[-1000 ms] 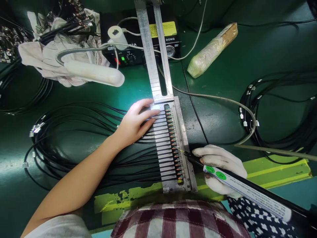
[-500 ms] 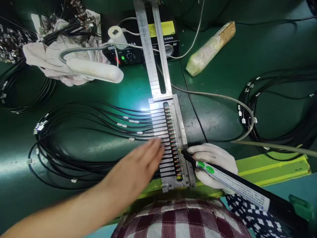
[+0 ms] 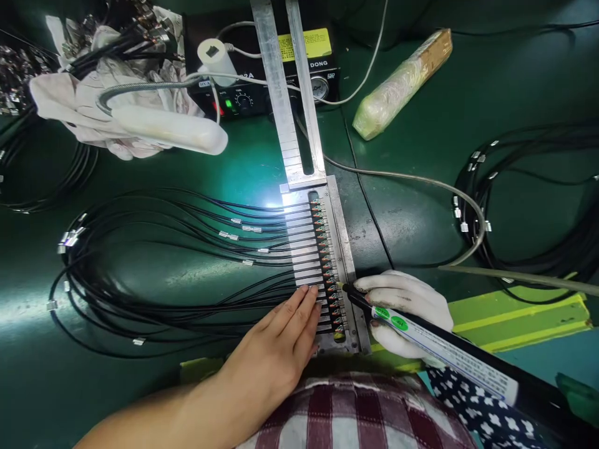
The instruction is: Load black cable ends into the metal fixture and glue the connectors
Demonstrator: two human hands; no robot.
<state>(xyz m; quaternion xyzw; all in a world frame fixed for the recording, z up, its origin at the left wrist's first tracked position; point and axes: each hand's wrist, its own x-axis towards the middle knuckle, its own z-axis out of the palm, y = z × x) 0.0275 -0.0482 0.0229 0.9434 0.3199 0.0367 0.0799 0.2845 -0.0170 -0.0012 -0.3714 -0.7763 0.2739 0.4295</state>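
Note:
Bare and flat, my left hand (image 3: 274,349) rests its stretched fingers on the lower cables over the metal fixture (image 3: 299,249). A row of black cables (image 3: 187,305) lies across the fixture, their stripped ends lined up along its dark strip. My right hand (image 3: 407,308), in a white glove with fingertips partly dirty, is closed around a black dispenser (image 3: 449,343) with a white label and green stickers. The tip of the dispenser touches or nearly touches the cable ends at the fixture's right side; which cannot be made out.
A lit white lamp (image 3: 173,128) lies over white gloves (image 3: 60,103) at the upper left. Behind the fixture stands a black control box (image 3: 253,103). A wrapped block (image 3: 402,84) and coiled black cables (image 3: 538,262) are to the right.
My left hand has come down and toward me, now flat on the lower cables. The right hand with the dispenser stays nearly in place. The view has shifted slightly.

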